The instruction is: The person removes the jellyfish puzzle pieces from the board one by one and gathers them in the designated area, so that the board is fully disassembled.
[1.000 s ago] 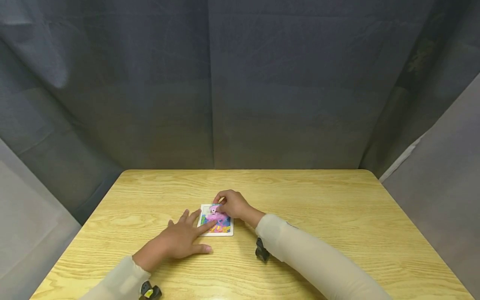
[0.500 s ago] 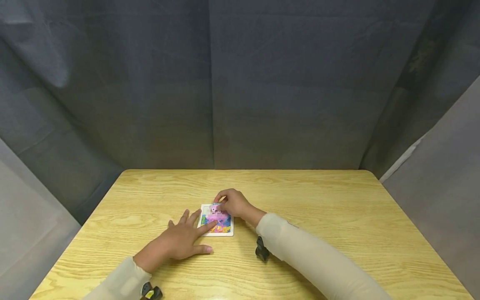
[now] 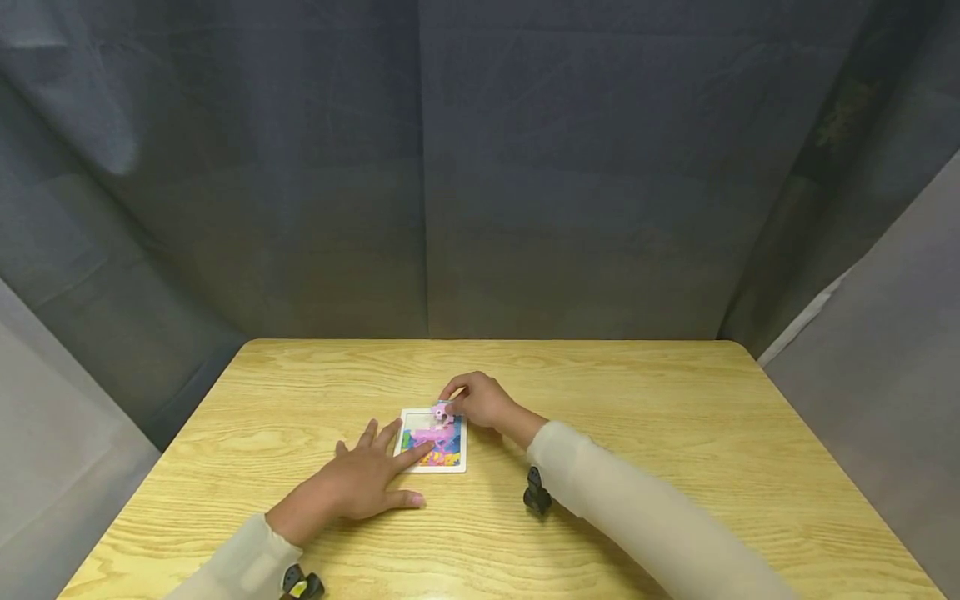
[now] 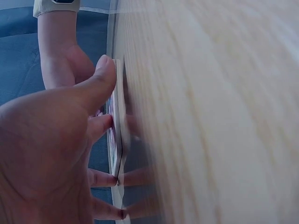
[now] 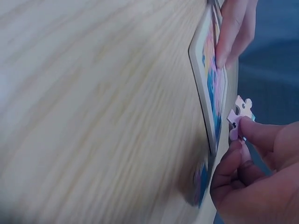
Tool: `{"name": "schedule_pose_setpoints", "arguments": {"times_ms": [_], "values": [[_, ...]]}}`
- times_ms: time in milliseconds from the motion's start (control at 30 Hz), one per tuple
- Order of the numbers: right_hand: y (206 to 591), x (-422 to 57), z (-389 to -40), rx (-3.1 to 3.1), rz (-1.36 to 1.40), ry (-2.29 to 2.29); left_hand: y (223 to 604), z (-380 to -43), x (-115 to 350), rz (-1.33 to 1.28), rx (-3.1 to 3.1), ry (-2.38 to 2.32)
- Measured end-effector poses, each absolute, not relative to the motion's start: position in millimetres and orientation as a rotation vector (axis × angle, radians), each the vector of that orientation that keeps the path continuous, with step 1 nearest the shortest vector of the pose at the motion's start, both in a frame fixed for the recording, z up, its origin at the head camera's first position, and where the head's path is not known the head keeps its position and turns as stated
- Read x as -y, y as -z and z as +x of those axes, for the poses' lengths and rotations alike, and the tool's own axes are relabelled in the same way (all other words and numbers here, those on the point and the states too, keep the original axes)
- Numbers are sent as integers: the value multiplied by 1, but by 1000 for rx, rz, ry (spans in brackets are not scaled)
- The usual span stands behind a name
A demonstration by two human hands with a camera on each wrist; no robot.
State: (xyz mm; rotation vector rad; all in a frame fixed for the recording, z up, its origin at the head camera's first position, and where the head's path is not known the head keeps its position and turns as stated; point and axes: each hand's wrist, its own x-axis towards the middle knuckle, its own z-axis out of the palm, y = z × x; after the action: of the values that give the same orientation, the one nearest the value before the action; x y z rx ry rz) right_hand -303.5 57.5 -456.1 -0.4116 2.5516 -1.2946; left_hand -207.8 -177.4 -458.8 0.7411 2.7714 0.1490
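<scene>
Right hand (image 3: pixel 483 402) pinches a puzzle piece (image 3: pixel 442 412) above the board (image 3: pixel 450 469)

From where I stand, two hands are at work on the wooden counter (image 3: pixel 637 433). The left hand (image 3: pixel 363 481) lies spread with its fingers straight, gripping nothing, its index finger resting on the board's picture. The right hand is nearly closed, holding the one piece between thumb and fingers at the board's far edge.

The piece is pink with a printed eye. The single board has a white border and a picture in pink, blue, green and yellow; its upper left is plain and pale. Two beige sleeves (image 3: pixel 637 508) each have a black gadget (image 3: pixel 536 493) at the wrist. The left one carries a yellow patch, too small to read.

The right wrist view shows the piece's knobs and a bit of blue, with the piece held clear of the board. It also catches a small blue patch (image 5: pixel 201 184) low beside the board, too blurred to name. The left wrist view shows the board edge-on, flat on the counter, and two left fingertips at its edge. A dark curtain (image 3: pixel 570 167) hangs behind.
</scene>
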Motion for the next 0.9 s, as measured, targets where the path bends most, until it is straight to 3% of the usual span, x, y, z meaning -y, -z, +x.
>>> {"name": "schedule_pose_setpoints", "arguments": {"times_ms": [900], "values": [[459,-148,-304,-2601,-309,1265,457,-206,178,751,-2762,-201]]}}
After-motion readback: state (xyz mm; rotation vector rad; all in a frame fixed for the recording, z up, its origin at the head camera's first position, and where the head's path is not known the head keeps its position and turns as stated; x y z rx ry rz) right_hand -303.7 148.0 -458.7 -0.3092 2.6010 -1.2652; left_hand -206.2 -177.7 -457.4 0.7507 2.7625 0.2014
